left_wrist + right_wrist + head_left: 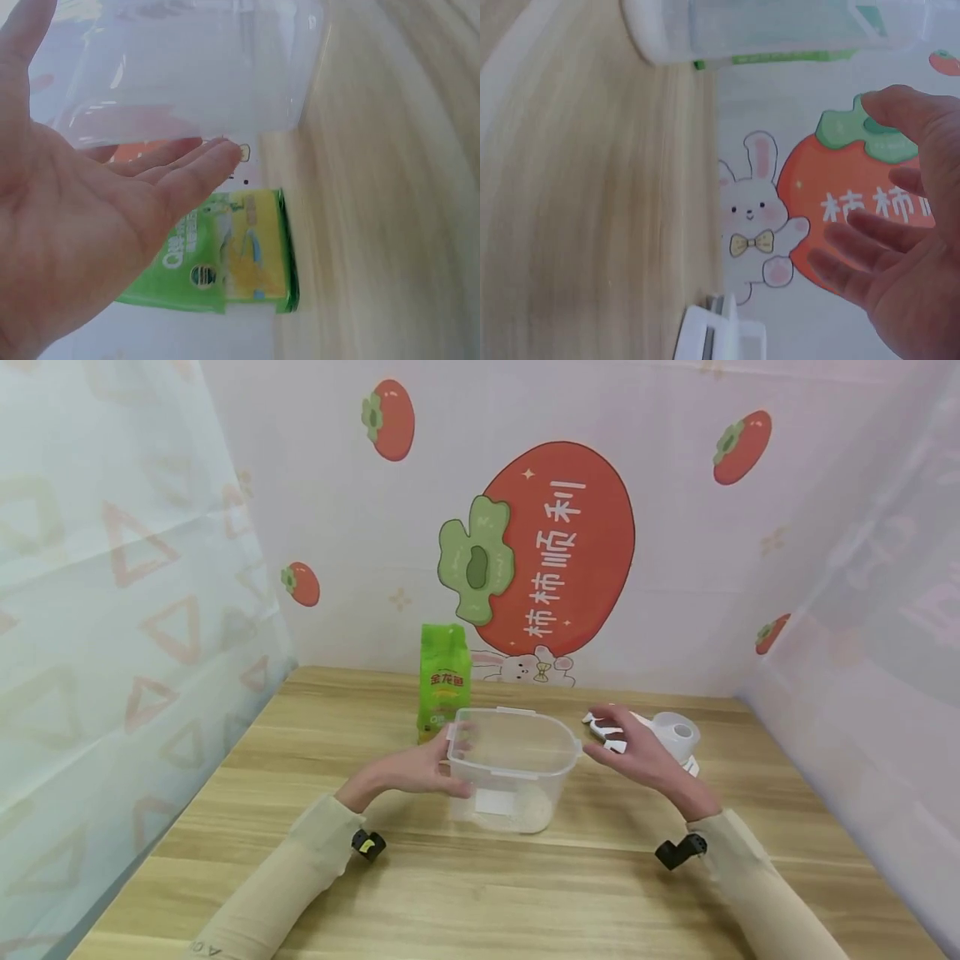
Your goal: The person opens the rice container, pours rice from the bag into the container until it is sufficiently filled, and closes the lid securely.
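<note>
Sitting mid-table: a clear plastic tub (536,781), open side up, on the wood-look table (480,902), between the two hands
Tub contents: pale little grains (531,810) low in the bottom, more toward the right side
Tub front: a blank-looking white label (495,802) on the near wall
Left hand: loose and spread (420,768), thumb at the near side and fingers round the left end, not clenched (honestly can't tell if any skin actually touches the plastic)
Right hand: also released, thumb and fingers apart (633,752), just beside the tub's right end and grasping nothing
Green bag: standing upright (444,672) behind the tub, a bit left, near the left fingers, yellow lower part showing in the left wrist view
White stuff by the right hand: a white plastic piece (720,334) on the table, plus a clear roundish thing with a ring-like end (677,735), partly behind the wrist, no clue what exactly
Sleeves: beige (277,885), each with a small black gadget (367,843) near the cuff
Back wall: cloth (337,485) with red fruit and a bunny wearing a bow
</note>
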Action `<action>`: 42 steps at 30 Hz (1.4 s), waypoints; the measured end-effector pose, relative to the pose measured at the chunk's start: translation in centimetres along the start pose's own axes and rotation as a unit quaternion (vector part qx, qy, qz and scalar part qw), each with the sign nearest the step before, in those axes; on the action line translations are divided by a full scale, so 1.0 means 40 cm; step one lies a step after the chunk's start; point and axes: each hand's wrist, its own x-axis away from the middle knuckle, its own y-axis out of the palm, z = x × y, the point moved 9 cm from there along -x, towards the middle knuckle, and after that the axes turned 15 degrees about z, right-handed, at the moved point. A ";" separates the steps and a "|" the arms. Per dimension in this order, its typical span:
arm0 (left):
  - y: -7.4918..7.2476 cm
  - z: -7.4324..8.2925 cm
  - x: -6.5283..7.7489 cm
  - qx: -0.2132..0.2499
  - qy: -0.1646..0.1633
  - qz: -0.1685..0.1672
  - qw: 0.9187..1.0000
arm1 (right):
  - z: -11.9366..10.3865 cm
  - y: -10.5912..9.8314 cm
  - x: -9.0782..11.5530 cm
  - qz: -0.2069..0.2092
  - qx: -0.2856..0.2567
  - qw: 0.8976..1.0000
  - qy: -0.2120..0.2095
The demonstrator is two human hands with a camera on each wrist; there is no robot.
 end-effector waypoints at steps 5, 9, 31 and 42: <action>-0.018 -0.002 0.010 0.013 0.011 -0.011 1.000 | -0.027 0.021 0.005 -0.004 -0.026 1.000 -0.011; -0.061 -0.001 0.020 0.000 0.024 -0.002 1.000 | -0.055 0.032 0.012 0.004 -0.049 0.998 -0.030; -0.287 -0.095 -0.010 -0.042 -0.066 0.283 0.956 | -0.074 0.072 0.025 -0.025 -0.054 0.998 -0.023; -0.258 -0.159 -0.060 -0.010 -0.132 0.297 0.946 | -0.072 0.109 0.045 -0.110 -0.098 0.989 -0.023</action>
